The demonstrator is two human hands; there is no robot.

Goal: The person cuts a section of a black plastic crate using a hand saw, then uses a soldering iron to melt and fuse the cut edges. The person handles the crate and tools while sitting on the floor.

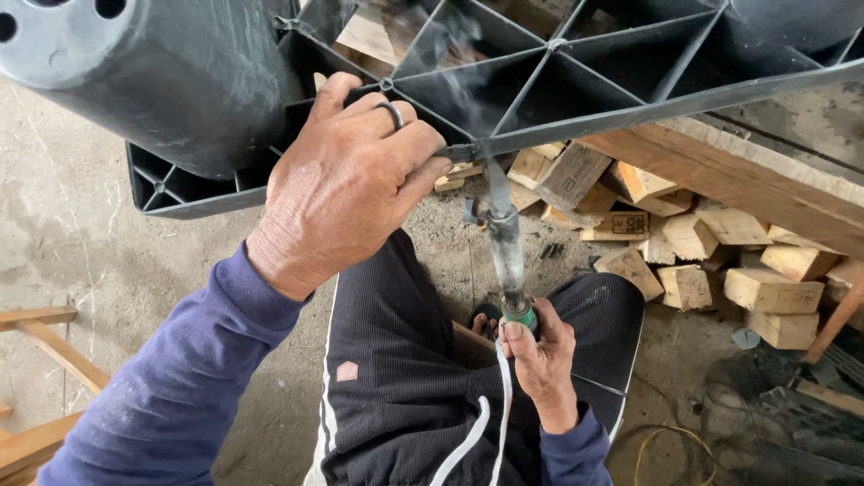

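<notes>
My left hand [346, 184], a ring on one finger, grips the rim of a large black plastic pallet [576, 72] with a ribbed grid underside and a round hollow leg [153, 72]. My right hand [540, 355] holds the green handle of a soldering iron [507, 252], its white cord hanging down over my lap. The iron's tip touches the pallet's edge rib right beside my left fingers, and thin smoke rises from that spot.
A pile of cut wooden blocks [693, 243] lies on the concrete floor at right, under a thick timber beam [747, 180]. Wooden frame pieces [36, 360] stand at lower left. A yellow cable and dark netting lie at bottom right.
</notes>
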